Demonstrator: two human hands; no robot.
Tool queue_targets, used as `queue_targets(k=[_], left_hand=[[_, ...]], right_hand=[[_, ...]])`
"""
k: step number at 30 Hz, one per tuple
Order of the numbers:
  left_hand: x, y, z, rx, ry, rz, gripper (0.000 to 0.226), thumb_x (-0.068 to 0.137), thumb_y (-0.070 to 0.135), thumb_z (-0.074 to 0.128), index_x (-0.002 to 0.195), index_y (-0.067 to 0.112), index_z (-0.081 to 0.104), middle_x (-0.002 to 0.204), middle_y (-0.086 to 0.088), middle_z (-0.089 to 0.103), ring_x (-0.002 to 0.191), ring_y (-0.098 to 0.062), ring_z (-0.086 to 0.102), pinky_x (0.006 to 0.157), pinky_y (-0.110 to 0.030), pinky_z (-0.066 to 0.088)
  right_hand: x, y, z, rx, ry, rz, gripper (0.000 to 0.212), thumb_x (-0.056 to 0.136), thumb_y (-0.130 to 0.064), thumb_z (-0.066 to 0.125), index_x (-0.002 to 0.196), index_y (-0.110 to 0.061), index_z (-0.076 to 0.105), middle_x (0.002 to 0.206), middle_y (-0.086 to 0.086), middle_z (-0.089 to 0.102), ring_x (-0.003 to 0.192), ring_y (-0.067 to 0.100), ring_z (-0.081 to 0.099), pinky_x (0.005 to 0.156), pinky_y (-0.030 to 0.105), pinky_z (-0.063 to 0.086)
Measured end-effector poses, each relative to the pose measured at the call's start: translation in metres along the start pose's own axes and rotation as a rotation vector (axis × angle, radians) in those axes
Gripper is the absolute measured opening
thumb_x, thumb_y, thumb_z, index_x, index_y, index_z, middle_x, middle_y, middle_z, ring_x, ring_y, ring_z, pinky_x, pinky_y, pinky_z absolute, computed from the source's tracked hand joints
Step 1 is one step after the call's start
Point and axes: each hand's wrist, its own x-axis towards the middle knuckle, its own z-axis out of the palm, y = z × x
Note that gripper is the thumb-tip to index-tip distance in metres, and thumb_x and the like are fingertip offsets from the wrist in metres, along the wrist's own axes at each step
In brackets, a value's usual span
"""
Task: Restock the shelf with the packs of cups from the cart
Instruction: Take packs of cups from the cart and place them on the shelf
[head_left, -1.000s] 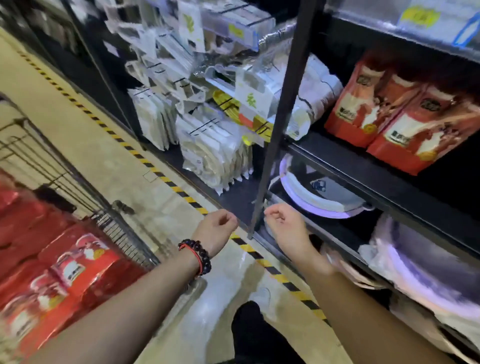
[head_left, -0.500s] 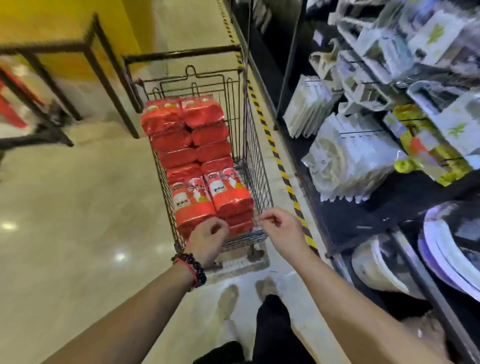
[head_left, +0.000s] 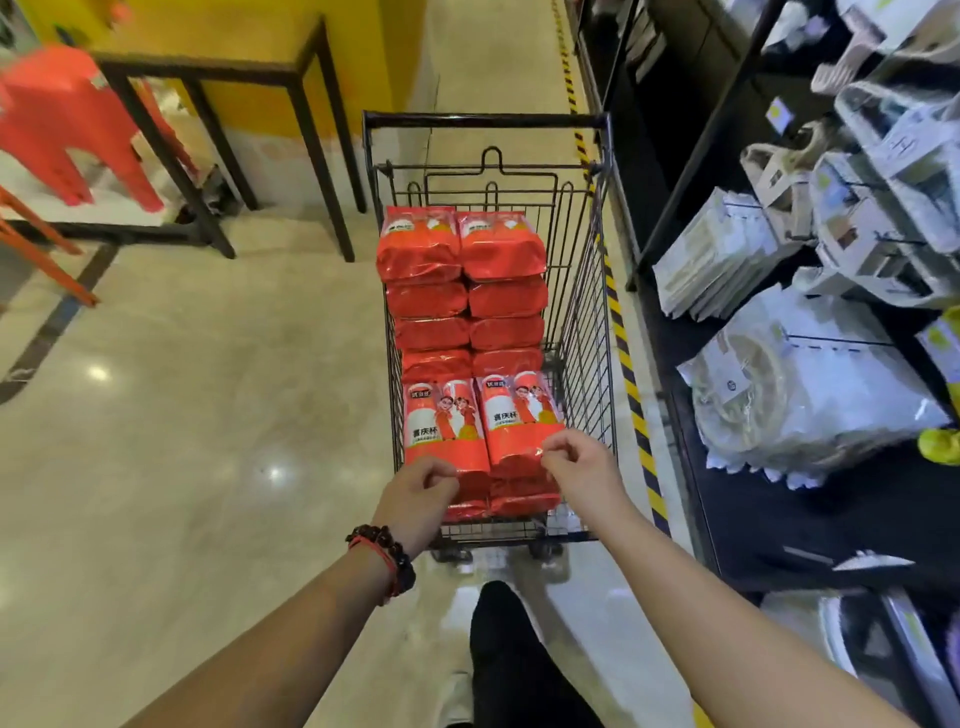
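A black wire cart (head_left: 587, 322) stands on the floor in front of me, stacked with several red packs of cups in two rows. The two nearest packs lie face up: the left pack (head_left: 441, 421) and the right pack (head_left: 519, 415). My left hand (head_left: 415, 496), with a bead bracelet on its wrist, hovers at the near end of the left pack, fingers loosely curled. Over the near end of the right pack is my right hand (head_left: 579, 470), also loosely curled, its fingertips at the wrapper. I cannot tell whether it touches. Neither hand holds a pack.
A dark shelf unit (head_left: 769, 525) runs along the right, hung with white bagged goods (head_left: 810, 395). Yellow-black floor tape (head_left: 631, 384) runs between cart and shelf. A black table (head_left: 306, 130) and a red stool (head_left: 67, 119) stand at the far left. My foot (head_left: 498, 623) is behind the cart.
My view has swung from the shelf to the cart. Both hands moved forward from short of the cart to over the nearest packs, keeping the same loose curl.
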Motion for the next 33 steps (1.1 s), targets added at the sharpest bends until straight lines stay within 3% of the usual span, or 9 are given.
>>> queue_targets(k=[3, 7, 11, 14, 19, 23, 26, 28, 33], left_hand=[[0.029, 0.010, 0.000, -0.015, 0.012, -0.064, 0.011, 0.081, 0.022, 0.056, 0.089, 0.020, 0.064, 0.089, -0.017, 0.071, 0.084, -0.032, 0.070, 0.079, -0.041, 0.057], [0.075, 0.021, 0.005, -0.012, 0.031, -0.131, 0.016, 0.090, 0.006, 0.055, 0.083, 0.020, 0.061, 0.077, -0.001, 0.059, 0.063, -0.013, 0.054, 0.053, -0.021, 0.043], [0.108, 0.024, 0.008, 0.012, 0.009, -0.160, 0.010, 0.093, 0.011, 0.056, 0.089, 0.018, 0.063, 0.085, -0.001, 0.060, 0.070, -0.016, 0.055, 0.058, -0.024, 0.043], [0.127, 0.021, 0.008, 0.008, 0.041, -0.215, 0.009, 0.095, 0.019, 0.057, 0.102, 0.022, 0.062, 0.092, 0.000, 0.063, 0.069, -0.014, 0.060, 0.050, -0.020, 0.045], [0.146, 0.009, 0.010, -0.026, 0.063, -0.295, 0.009, 0.094, 0.014, 0.058, 0.093, 0.022, 0.062, 0.096, -0.003, 0.063, 0.082, -0.019, 0.061, 0.075, -0.036, 0.053], [0.154, -0.008, 0.012, -0.075, 0.057, -0.344, 0.014, 0.093, 0.013, 0.058, 0.088, 0.025, 0.062, 0.094, -0.001, 0.067, 0.068, -0.011, 0.067, 0.061, -0.027, 0.057], [0.160, -0.022, 0.012, -0.086, 0.020, -0.370, 0.012, 0.092, 0.016, 0.058, 0.090, 0.026, 0.065, 0.095, 0.003, 0.069, 0.083, -0.014, 0.068, 0.073, -0.033, 0.056], [0.161, -0.027, 0.011, -0.096, 0.015, -0.389, 0.011, 0.090, 0.019, 0.059, 0.093, 0.027, 0.066, 0.095, 0.004, 0.068, 0.089, -0.017, 0.066, 0.080, -0.037, 0.056], [0.159, -0.030, 0.009, -0.121, -0.013, -0.400, 0.013, 0.088, 0.020, 0.060, 0.087, 0.032, 0.066, 0.085, 0.012, 0.065, 0.081, -0.010, 0.060, 0.073, -0.029, 0.047]], right_hand=[[0.043, 0.004, 0.004, -0.014, -0.034, 0.027, 0.023, 0.091, -0.010, 0.058, 0.080, -0.029, 0.066, 0.074, 0.000, 0.061, 0.065, 0.012, 0.055, 0.057, 0.015, 0.045], [0.098, 0.012, 0.005, -0.036, -0.066, 0.085, 0.025, 0.093, -0.011, 0.058, 0.078, -0.031, 0.064, 0.073, -0.005, 0.060, 0.062, 0.007, 0.051, 0.047, 0.009, 0.037], [0.150, 0.025, 0.010, -0.080, -0.063, 0.146, 0.020, 0.092, -0.014, 0.057, 0.078, -0.025, 0.067, 0.084, -0.004, 0.066, 0.074, 0.016, 0.058, 0.054, 0.023, 0.040], [0.185, 0.038, 0.017, -0.169, -0.081, 0.186, 0.013, 0.093, -0.019, 0.058, 0.094, -0.018, 0.071, 0.100, -0.002, 0.066, 0.089, 0.021, 0.060, 0.059, 0.021, 0.037], [0.218, 0.067, 0.034, -0.203, -0.074, 0.302, 0.025, 0.092, -0.022, 0.066, 0.116, -0.015, 0.066, 0.102, 0.003, 0.067, 0.068, 0.004, 0.054, 0.052, 0.020, 0.035], [0.230, 0.092, 0.043, -0.252, -0.063, 0.399, 0.026, 0.091, -0.025, 0.071, 0.114, -0.017, 0.062, 0.111, 0.011, 0.067, 0.067, 0.009, 0.050, 0.054, 0.021, 0.033], [0.228, 0.109, 0.042, -0.106, -0.089, 0.631, 0.074, 0.087, -0.038, 0.076, 0.144, -0.007, 0.040, 0.139, 0.020, 0.056, 0.100, 0.027, 0.060, 0.084, 0.035, 0.051], [0.223, 0.117, 0.041, 0.005, -0.141, 0.731, 0.095, 0.084, -0.045, 0.079, 0.154, -0.008, 0.027, 0.150, 0.020, 0.046, 0.125, 0.037, 0.056, 0.104, 0.051, 0.048], [0.210, 0.118, 0.040, 0.158, -0.241, 0.669, 0.088, 0.067, -0.038, 0.089, 0.141, -0.013, 0.049, 0.130, 0.014, 0.067, 0.113, 0.032, 0.067, 0.103, 0.052, 0.050]])
